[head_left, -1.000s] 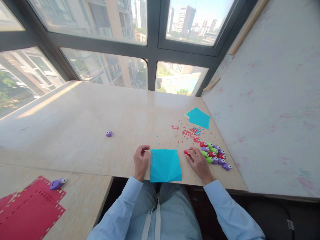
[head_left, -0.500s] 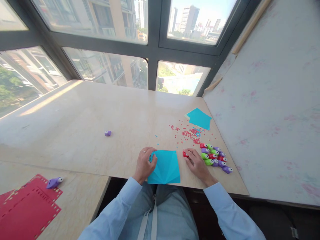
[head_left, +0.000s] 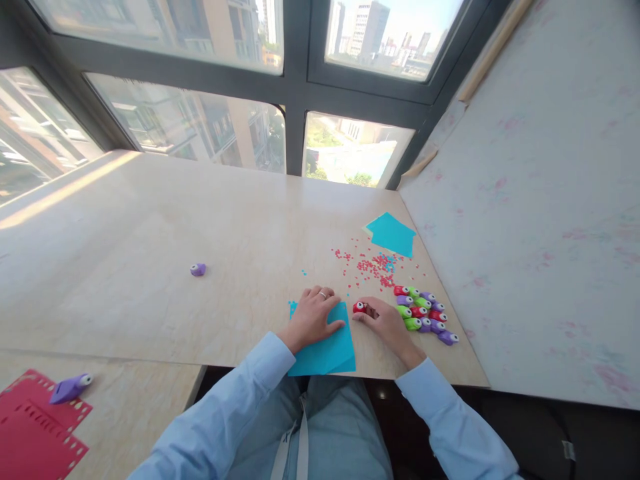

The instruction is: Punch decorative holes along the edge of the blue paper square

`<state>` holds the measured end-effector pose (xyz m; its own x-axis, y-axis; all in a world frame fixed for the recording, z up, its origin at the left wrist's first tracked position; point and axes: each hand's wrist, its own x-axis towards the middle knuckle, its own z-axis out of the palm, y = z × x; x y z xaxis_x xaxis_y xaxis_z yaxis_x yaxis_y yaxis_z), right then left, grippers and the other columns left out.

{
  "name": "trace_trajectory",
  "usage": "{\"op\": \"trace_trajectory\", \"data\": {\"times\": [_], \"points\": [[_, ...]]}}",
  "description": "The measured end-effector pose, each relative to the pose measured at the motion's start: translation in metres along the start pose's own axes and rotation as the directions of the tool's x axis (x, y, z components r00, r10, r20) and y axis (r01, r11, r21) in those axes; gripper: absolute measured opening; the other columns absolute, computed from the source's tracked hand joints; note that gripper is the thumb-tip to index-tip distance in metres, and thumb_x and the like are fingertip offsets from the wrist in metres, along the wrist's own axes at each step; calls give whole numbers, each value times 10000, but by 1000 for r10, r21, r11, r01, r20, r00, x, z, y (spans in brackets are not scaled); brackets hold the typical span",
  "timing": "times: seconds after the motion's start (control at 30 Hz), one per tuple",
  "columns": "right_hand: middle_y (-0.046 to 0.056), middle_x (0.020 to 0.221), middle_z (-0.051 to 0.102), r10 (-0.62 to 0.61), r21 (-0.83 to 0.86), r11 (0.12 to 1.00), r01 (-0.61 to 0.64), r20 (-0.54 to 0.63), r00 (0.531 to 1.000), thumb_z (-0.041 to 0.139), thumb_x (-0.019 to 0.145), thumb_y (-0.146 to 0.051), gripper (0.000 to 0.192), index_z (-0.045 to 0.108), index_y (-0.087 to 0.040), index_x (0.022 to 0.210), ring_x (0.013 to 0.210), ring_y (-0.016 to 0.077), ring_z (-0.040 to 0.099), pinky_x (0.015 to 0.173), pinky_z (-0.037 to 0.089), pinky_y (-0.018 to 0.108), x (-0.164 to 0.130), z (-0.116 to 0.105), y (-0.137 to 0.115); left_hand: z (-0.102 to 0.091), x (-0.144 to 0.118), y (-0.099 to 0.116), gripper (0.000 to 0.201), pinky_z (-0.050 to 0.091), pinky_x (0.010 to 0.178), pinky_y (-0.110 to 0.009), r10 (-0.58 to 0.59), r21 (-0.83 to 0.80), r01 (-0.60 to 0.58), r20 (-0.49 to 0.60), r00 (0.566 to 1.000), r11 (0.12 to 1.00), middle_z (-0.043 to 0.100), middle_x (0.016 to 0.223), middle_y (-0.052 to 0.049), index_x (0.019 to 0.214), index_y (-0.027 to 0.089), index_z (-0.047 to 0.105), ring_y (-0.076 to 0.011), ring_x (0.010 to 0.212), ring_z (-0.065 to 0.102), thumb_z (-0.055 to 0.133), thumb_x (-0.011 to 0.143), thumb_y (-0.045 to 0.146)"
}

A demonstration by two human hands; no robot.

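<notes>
The left hand [head_left: 314,316] lies open, palm down, on the folded turquoise paper sheet [head_left: 327,347] at the table's near edge. Just right of the sheet, the right hand [head_left: 387,325] pinches a small red plastic punch [head_left: 359,307] between its fingertips, on the pale wooden table [head_left: 200,220].

left hand [head_left: 314,317] flat, fingers spread, palm down; right hand [head_left: 385,323] curled, fingertips pinched
</notes>
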<state>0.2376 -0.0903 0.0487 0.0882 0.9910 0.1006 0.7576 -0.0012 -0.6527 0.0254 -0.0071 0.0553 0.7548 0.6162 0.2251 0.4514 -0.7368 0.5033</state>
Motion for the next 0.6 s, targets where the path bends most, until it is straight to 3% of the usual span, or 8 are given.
{"op": "trace_trajectory", "data": {"times": [0.17, 0.37, 0.6], "points": [[21, 960, 682, 52, 48, 997, -55, 72, 996, 670, 849, -394, 247, 686, -230, 1033, 747, 171, 599, 702, 480, 301, 2, -7, -3, 9, 1, -3, 447, 396, 921, -458, -1, -10, 1, -14, 1000, 1000, 591, 1131, -99, 1193, 216, 578, -284, 1069, 507, 671, 826, 455], [63, 1022, 647, -25, 85, 996, 14, 121, 992, 587, 907, -455, 334, 669, -226, 1136, 736, 160, 584, 711, 493, 312, 4, -8, -4, 9, 0, -5, 512, 399, 941, -453, 3, -88, -7, -44, 999, 996, 590, 1122, -105, 1229, 205, 550, -279, 1072, 510, 705, 798, 433], [79, 1076, 617, -42, 192, 981, 19, 118, 992, 564, 926, -443, 334, 678, -226, 1153, 924, 190, 593, 808, 499, 329, 8, -8, -4, 11, -1, -7, 469, 413, 957, -438, 7, -175, -24, -97, 995, 984, 593, 1124, -99, 1211, 212, 561, -265, 1079, 521, 706, 799, 383]]}}
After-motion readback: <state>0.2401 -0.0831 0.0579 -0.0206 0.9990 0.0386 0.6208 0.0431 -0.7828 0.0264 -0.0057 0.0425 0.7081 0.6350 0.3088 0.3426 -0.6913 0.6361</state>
